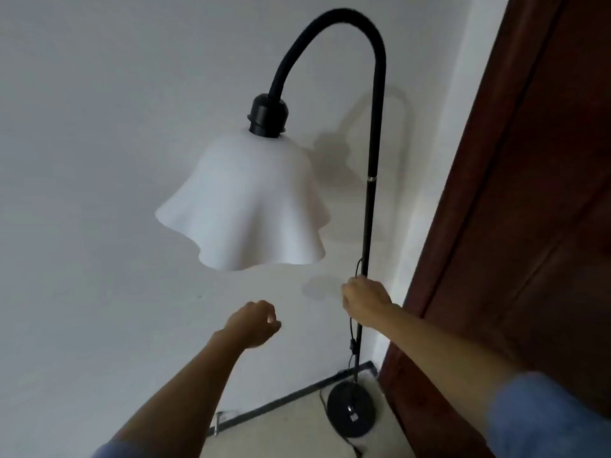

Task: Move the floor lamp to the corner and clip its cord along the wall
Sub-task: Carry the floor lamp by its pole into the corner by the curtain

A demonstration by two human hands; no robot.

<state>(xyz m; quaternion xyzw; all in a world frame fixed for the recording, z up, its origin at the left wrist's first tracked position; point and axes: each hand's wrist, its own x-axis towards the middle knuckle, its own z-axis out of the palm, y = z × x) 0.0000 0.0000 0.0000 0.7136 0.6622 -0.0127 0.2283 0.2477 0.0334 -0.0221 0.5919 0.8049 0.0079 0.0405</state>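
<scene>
Two hands up | right hand (363,300) wrapped around the floor lamp (369,209) pole below the white shade (244,206) | left hand (256,323) loosely curled, holding nothing, apart from the lamp | round base (351,409) on the floor in the corner, between wall (99,160) and brown door (529,193) | cord (351,328) hangs along the pole

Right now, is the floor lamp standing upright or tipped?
Upright: its base looks flat on the floor, pole rising straight, right hand gripping it.
</scene>
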